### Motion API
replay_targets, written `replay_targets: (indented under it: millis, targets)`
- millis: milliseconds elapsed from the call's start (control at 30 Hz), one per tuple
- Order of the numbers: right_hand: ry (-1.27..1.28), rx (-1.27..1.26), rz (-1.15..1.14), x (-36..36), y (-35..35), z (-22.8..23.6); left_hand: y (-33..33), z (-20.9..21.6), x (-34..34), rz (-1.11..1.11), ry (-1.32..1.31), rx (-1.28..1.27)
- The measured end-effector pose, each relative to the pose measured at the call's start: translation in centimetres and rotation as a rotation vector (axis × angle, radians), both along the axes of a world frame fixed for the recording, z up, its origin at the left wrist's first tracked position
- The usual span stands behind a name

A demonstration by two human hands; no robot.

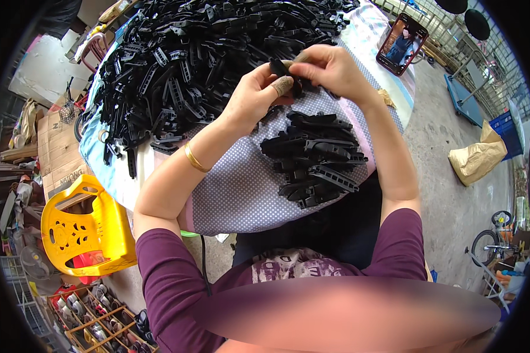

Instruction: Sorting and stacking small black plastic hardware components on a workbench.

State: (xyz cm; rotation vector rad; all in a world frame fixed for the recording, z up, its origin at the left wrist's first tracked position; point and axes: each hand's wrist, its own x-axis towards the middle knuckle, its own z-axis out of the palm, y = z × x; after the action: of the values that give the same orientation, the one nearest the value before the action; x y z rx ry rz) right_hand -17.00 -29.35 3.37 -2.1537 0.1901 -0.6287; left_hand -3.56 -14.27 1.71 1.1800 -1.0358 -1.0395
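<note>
Both hands meet over the near side of the big black heap, around one black plastic part [296,88]. My left hand [258,89] grips it between thumb and fingers, with a tan cover on the thumb. From the right, my right hand [330,69] pinches at the same part with its fingertips, which hide some of it. Beyond them spreads a large heap of long, slotted black plastic parts [176,65]. Closer to me, a smaller pile of similar black parts [315,156] lies stacked on the dotted cloth [235,176].
A phone [401,44] stands upright at the table's right. To the left is a yellow plastic chair [88,226], with a shoe rack [100,320] below it. A brown paper sack [480,156], a blue trolley [462,100] and a small bicycle [492,244] are on the floor at right.
</note>
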Motion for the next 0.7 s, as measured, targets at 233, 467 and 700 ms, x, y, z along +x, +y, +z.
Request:
replay_targets:
  millis: [233, 467, 700]
  targets:
    - [0.619, -0.528, -0.314, -2.6, -2.0, -0.1, 0.1, 1.2, -1.0, 0.041, 0.122, 0.074]
    - [0.015, 0.144, -0.093, -1.8, -2.3, 0.2, 0.3, 1.0, -0.1, 0.107, -0.035, 0.052]
    - [-0.276, 0.143, 0.265, -0.3, 0.4, -1.1, 0.3, -0.3, -0.4, 0.165, -0.444, 0.032]
